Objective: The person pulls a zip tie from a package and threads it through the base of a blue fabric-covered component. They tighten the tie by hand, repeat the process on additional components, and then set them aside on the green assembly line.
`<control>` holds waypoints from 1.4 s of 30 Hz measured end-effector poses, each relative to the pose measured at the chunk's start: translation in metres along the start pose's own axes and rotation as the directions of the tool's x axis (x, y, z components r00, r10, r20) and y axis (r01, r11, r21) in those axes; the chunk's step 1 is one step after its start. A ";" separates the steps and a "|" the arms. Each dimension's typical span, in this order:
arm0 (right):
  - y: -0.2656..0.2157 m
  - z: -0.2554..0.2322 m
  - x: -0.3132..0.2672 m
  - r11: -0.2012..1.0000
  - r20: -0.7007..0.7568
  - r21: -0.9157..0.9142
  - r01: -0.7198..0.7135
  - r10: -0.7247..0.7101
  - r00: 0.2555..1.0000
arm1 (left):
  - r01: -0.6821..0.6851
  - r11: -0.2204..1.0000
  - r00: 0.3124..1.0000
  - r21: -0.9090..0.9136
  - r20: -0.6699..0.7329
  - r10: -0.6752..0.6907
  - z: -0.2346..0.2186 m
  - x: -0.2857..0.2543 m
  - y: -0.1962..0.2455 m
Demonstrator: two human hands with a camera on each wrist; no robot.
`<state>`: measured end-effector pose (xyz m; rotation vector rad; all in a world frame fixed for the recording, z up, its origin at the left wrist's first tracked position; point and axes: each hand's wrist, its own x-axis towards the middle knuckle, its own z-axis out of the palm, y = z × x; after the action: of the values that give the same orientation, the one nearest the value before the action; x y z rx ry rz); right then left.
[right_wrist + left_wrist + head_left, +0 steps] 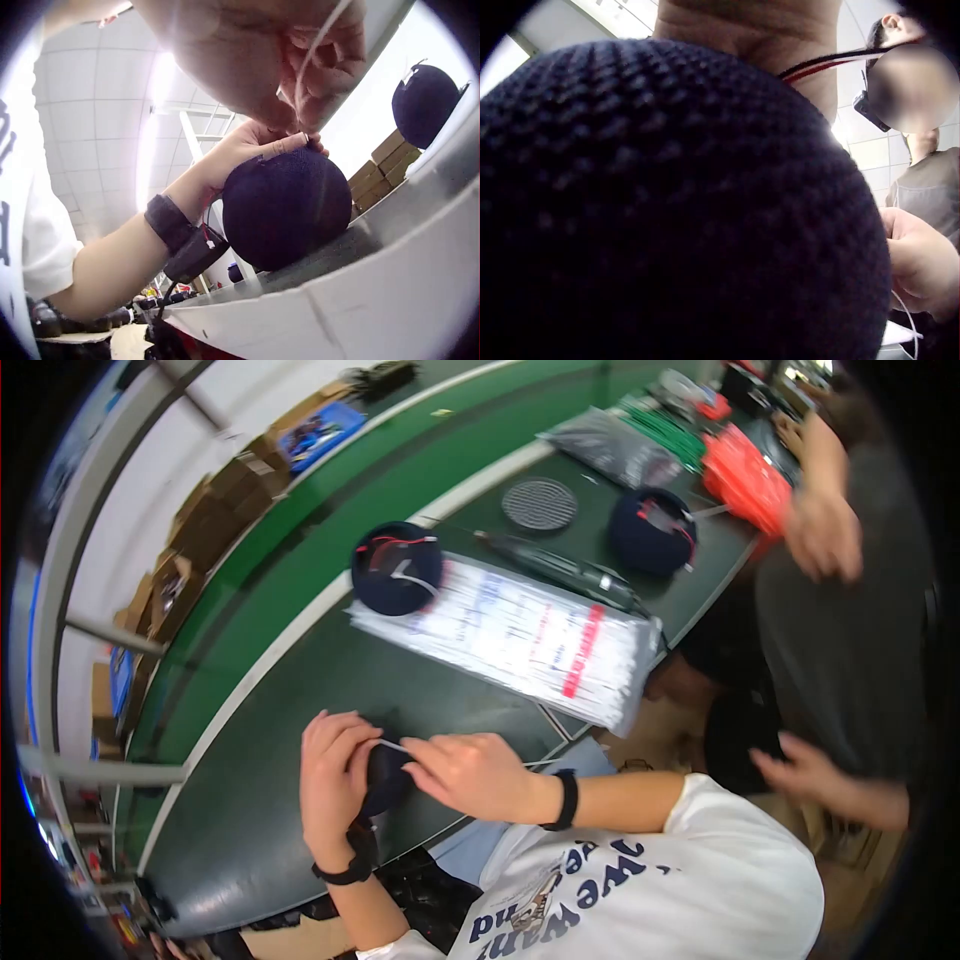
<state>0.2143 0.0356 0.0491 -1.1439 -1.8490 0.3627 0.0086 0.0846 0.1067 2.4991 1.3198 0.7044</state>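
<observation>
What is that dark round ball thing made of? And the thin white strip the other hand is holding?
The dark round ball, gripped by the left hand, looks wrapped in navy woven or knitted fabric: the left wrist view shows a bumpy mesh weave, matte. The thin white strip, pinched by the right hand, looks like smooth, bendy plastic, maybe a cable tie.

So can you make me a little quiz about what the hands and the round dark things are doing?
1. True or false: the left hand holds a dark ball.
2. What does the right hand pinch? A) a white tie B) a red tie C) a screwdriver
3. How many other dark balls lie on the table in the head view?

Key: 1 true. 2 A, the white tie. 3 two, one by the bag of ties, one farther off.
</observation>
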 end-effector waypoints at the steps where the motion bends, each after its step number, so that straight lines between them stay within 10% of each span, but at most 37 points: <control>1: 0.000 -0.005 -0.002 1.000 0.066 -0.012 -0.026 0.026 0.997 | 0.000 1.000 1.000 0.007 -0.021 0.000 0.000 0.005 -0.001; 42: 0.012 0.002 0.032 1.000 0.106 -0.010 -0.025 0.026 0.994 | 0.023 1.000 0.992 -0.001 -0.124 -0.022 0.008 0.001 -0.020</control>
<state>0.2138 0.0691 0.0577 -1.1746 -1.9311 0.4385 -0.0009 0.0965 0.0917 2.4722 1.3869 0.8674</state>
